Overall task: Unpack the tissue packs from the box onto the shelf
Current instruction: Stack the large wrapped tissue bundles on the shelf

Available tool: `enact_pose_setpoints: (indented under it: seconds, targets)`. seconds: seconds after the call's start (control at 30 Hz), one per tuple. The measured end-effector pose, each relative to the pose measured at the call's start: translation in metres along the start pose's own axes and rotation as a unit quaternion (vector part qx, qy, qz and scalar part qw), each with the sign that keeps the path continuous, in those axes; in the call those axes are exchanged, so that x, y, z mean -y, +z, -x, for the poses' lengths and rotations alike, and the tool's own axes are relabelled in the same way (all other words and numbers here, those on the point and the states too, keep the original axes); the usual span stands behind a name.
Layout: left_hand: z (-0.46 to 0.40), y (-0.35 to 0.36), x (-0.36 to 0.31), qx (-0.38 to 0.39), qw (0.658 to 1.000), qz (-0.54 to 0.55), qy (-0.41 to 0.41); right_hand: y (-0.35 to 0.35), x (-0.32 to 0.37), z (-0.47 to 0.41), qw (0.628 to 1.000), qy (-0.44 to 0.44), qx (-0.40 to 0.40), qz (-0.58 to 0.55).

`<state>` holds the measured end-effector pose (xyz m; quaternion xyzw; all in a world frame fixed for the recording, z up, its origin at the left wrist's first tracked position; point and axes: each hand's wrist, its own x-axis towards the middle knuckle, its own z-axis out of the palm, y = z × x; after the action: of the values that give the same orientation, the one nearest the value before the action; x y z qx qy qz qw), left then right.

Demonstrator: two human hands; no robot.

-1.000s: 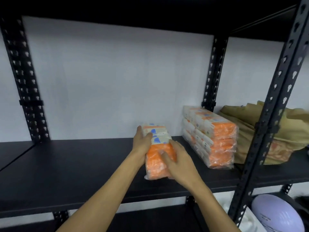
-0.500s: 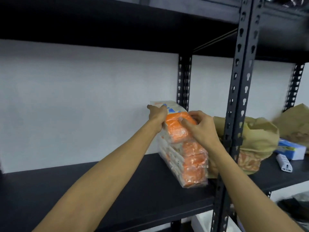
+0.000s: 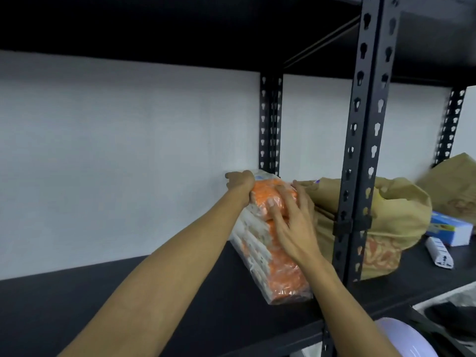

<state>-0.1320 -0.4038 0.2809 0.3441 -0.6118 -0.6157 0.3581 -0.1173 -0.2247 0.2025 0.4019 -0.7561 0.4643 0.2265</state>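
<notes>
An orange and white tissue pack (image 3: 268,193) lies on top of a stack of the same packs (image 3: 278,269) on the black shelf (image 3: 144,300), near the rear upright. My left hand (image 3: 240,182) grips the top pack's far left end. My right hand (image 3: 296,217) lies over its front, fingers spread and pressed on the orange wrapper. The box is not in view.
A black slotted post (image 3: 360,150) rises just right of the stack. Behind it sits a crumpled brown paper bag (image 3: 401,222), then a blue and white box (image 3: 448,230) and a white power strip (image 3: 439,251). A lilac round object (image 3: 404,338) lies below.
The pack went from the shelf's front up onto the stack at the right. Since half a second ago my right hand has flattened over its front, and the view has drawn closer.
</notes>
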Motion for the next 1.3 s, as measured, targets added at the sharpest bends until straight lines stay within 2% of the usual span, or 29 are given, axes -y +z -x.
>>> enact_pose_setpoints:
  seconds: [0.33, 0.43, 0.5, 0.63, 0.77, 1.0, 1.17, 1.3]
  targets:
    - [0.009, -0.004, -0.013, 0.066, 0.997, 0.002, -0.038, 0.000, -0.020, -0.026, 0.999, -0.001, 0.037, -0.040]
    - [0.008, -0.012, -0.006, 0.102, 0.993, -0.044, -0.031, 0.000, -0.013, -0.024, 0.999, 0.005, 0.046, -0.010]
    - [0.009, -0.016, -0.001, 0.115, 0.990, -0.083, -0.018, 0.001, -0.008, -0.015, 0.999, 0.001, 0.022, 0.036]
    - [0.011, -0.019, 0.000, 0.115, 0.988, -0.105, -0.014, 0.011, -0.010, 0.015, 0.992, -0.074, -0.078, 0.062]
    - [0.006, -0.017, 0.005, 0.115, 0.989, -0.096, -0.012, 0.035, -0.022, 0.023, 0.983, -0.098, -0.094, 0.123]
    - [-0.007, -0.004, 0.012, 0.092, 0.995, -0.049, -0.002, 0.055, -0.030, 0.011, 0.975, -0.094, -0.135, 0.150]
    - [0.018, -0.022, 0.006, 0.116, 0.992, -0.047, 0.004, 0.054, -0.030, 0.013, 0.971, -0.095, -0.109, 0.189]
    - [0.056, -0.053, 0.005, 0.136, 0.989, -0.047, 0.028, 0.031, -0.021, 0.026, 0.979, -0.097, -0.074, 0.163]
